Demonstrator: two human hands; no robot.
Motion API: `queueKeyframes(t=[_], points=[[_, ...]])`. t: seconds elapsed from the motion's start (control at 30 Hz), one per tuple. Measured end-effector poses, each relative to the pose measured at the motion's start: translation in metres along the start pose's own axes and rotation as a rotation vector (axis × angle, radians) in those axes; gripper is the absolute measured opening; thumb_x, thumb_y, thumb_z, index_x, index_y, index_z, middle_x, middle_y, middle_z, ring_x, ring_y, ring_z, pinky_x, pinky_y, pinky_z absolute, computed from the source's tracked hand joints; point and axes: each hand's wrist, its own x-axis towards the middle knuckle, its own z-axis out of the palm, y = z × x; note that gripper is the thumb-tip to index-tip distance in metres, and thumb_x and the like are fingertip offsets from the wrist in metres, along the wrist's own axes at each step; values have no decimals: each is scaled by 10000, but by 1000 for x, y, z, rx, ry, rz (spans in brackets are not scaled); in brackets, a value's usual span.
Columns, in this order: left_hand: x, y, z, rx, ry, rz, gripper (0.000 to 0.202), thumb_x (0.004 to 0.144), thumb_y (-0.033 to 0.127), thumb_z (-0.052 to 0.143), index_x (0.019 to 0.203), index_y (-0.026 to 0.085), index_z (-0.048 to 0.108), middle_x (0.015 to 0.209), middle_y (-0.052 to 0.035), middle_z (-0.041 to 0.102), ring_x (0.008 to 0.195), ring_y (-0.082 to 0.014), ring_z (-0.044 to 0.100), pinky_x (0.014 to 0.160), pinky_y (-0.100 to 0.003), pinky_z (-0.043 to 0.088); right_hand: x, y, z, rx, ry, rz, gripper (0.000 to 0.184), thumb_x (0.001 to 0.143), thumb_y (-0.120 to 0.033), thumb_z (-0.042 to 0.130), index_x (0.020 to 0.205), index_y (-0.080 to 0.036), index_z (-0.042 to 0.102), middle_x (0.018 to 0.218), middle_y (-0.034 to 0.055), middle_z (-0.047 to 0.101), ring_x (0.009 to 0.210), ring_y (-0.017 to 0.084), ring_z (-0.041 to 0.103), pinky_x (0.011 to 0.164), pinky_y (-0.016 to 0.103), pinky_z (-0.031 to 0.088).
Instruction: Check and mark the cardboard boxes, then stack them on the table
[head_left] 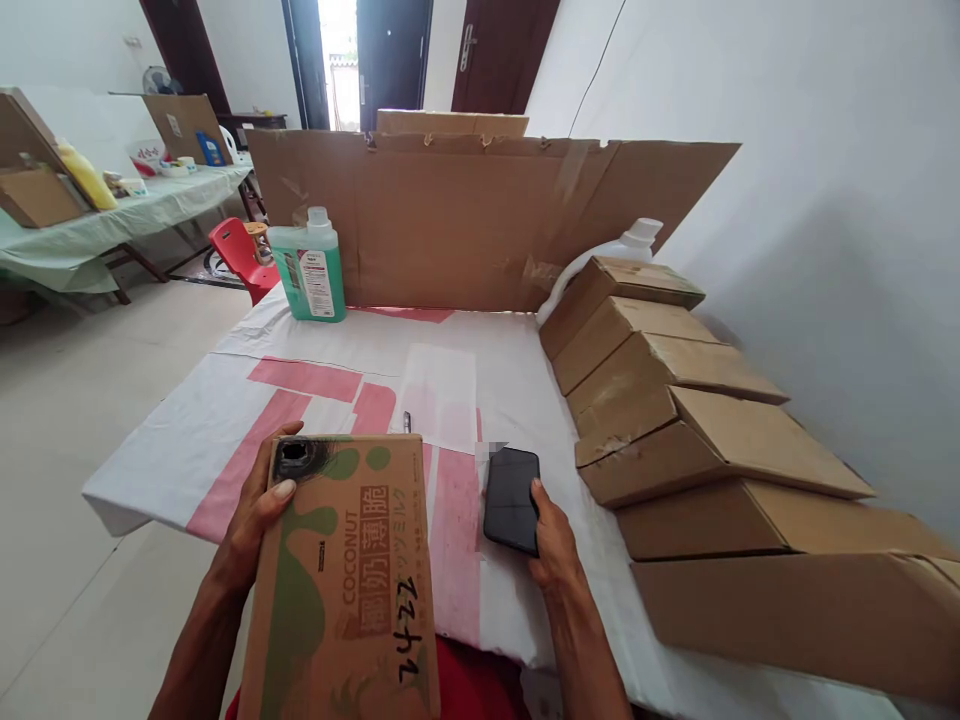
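My left hand (259, 500) grips a printed cardboard box (337, 590) near its far left corner, thumb on top. The box has green shapes, the word COCONUT and handwritten black marks, with a small dark square opening (294, 455) at that corner. On the right, my right hand (553, 530) is closed on the edge of a black smartphone (512, 500), dark screen upward, at the table. A small pen-like item (407, 422) lies just beyond the box. Beneath it all is a table with a white and pink cloth (300, 378).
Several brown cardboard boxes (712, 440) line the right side by the wall. A tall cardboard panel (457, 220) stands across the back. A green liquid bottle (307, 270) is at the back left, a white jug (637, 240) at the back right. A red chair (240, 260) stands beyond.
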Motion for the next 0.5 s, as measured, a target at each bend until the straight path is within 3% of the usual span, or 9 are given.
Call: queueKeyframes(t=[0.1,0.2,0.3,0.5], points=[[4,0,-3,39,-45,14,685,800,539,712,1422,296,556,1373,-70,670,1293,-406,584,1038,-465,499,6,5,-4,-174,111,-83,536,745,-751,578,758,-217,617,587,18,609,698,263,628,631,375,494],[6,-1,-6,65,-68,15,716,783,552,734,1428,294,557,1351,-78,684,1299,-418,582,1043,-483,505,6,5,-8,-384,197,-186,429,752,-667,588,683,-244,571,587,21,590,685,252,560,664,375,440],[4,-2,-7,34,-21,34,680,799,530,727,1418,290,580,1362,-69,682,1336,-408,566,1090,-485,483,4,3,-12,-551,233,-255,394,793,-589,537,800,-214,660,740,103,700,744,283,597,733,399,444],[2,-14,-18,-123,39,-53,624,844,507,705,1415,287,581,1412,-63,669,1311,-395,604,1033,-489,542,0,9,-20,-771,222,-327,575,840,-544,442,1092,-116,732,937,195,749,938,344,671,907,459,485]])
